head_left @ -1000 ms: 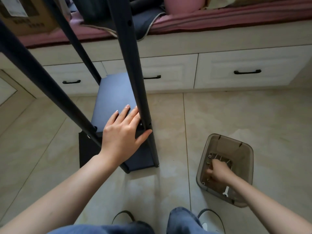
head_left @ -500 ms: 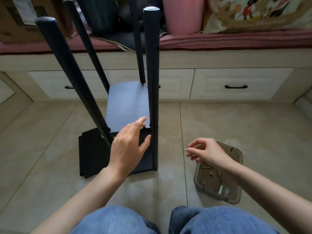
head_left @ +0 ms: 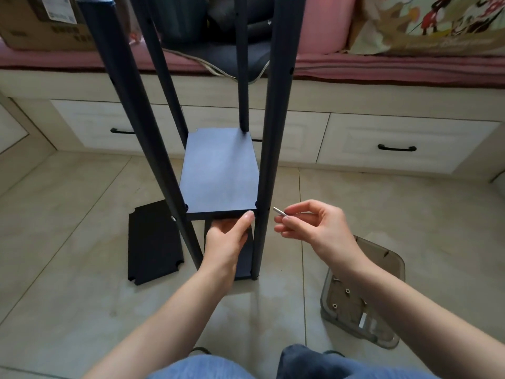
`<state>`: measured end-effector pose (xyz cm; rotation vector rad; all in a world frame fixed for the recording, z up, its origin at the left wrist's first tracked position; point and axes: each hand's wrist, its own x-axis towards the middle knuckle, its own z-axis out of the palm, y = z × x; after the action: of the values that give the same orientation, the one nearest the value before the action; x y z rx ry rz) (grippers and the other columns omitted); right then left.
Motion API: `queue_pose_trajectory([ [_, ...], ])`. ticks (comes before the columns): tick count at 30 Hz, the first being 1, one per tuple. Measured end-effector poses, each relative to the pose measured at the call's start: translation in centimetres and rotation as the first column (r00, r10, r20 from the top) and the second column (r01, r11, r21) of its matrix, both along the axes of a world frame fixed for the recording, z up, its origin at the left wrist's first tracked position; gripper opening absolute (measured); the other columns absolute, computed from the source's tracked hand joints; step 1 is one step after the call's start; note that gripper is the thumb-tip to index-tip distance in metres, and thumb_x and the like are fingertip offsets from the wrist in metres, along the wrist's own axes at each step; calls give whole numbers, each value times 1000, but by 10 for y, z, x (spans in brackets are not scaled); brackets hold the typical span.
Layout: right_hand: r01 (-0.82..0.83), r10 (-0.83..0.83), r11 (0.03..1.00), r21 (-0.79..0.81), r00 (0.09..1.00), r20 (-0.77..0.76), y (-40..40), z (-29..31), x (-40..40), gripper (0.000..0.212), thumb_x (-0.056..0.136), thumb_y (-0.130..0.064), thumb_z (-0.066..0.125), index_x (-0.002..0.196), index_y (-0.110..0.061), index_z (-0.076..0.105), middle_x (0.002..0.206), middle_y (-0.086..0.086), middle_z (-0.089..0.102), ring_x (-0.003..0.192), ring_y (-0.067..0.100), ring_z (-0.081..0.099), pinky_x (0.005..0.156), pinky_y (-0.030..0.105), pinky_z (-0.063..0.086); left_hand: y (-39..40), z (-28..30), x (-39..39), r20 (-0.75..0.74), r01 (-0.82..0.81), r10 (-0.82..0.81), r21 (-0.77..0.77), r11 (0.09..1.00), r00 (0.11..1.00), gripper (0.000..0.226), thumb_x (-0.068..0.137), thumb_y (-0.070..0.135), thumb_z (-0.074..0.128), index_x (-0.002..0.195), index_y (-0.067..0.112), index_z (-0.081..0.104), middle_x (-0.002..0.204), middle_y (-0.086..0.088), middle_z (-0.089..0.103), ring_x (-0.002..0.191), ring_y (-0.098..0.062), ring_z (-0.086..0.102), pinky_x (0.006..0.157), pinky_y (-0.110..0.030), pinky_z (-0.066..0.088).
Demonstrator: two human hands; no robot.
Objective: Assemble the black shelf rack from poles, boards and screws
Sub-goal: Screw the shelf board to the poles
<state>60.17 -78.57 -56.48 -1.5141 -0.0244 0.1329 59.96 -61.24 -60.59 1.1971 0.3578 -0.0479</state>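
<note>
The black rack stands on the tiled floor, several poles rising around a dark shelf board point(head_left: 220, 170). My left hand point(head_left: 228, 237) grips the board's near edge from below, thumb on the front edge beside the near right pole point(head_left: 276, 127). My right hand point(head_left: 311, 225) pinches a small silver screw point(head_left: 279, 211) just right of that pole, at the level of the board. The near left pole point(head_left: 142, 127) slants up to the left. A loose black board point(head_left: 154, 242) lies flat on the floor to the left.
A clear plastic tray point(head_left: 393, 263) with several screws and fittings sits on the floor at the right. White drawers point(head_left: 396, 143) under a pink cushioned bench run along the back. A cardboard box point(head_left: 41, 20) rests at the back left. My knees are at the bottom.
My right hand has lifted out of the tray with a screw and moved left to the near right pole. My left hand has shifted from the board's top to under its near edge.
</note>
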Motion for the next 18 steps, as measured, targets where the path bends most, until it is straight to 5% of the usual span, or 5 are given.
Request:
queue_pose_trajectory([
  [4,12,-12,1000,2,1000,14,4,-8,3,11,87,2,68,97,5,64,86,14,76,80,28,75,71,29,61,-4,-7,11,123,8,4,-94,996,992,47,78,24,77,119,4,67,116,-12,73,113,-25,68,100,-34,50],
  [13,24,-26,998,61,999,35,12,-21,6,15,85,2,70,97,7,63,89,15,76,84,29,75,76,33,61,-7,-13,14,160,55,-25,-184,981,987,24,83,24,71,97,6,78,110,-20,73,109,-31,70,91,-29,53],
  [18,24,-27,997,70,998,49,13,-25,9,14,85,1,71,97,5,64,88,14,76,83,30,75,75,32,60,-10,-8,13,143,39,-15,-166,985,990,30,81,28,69,99,5,74,106,-17,74,103,-27,71,86,-27,54],
])
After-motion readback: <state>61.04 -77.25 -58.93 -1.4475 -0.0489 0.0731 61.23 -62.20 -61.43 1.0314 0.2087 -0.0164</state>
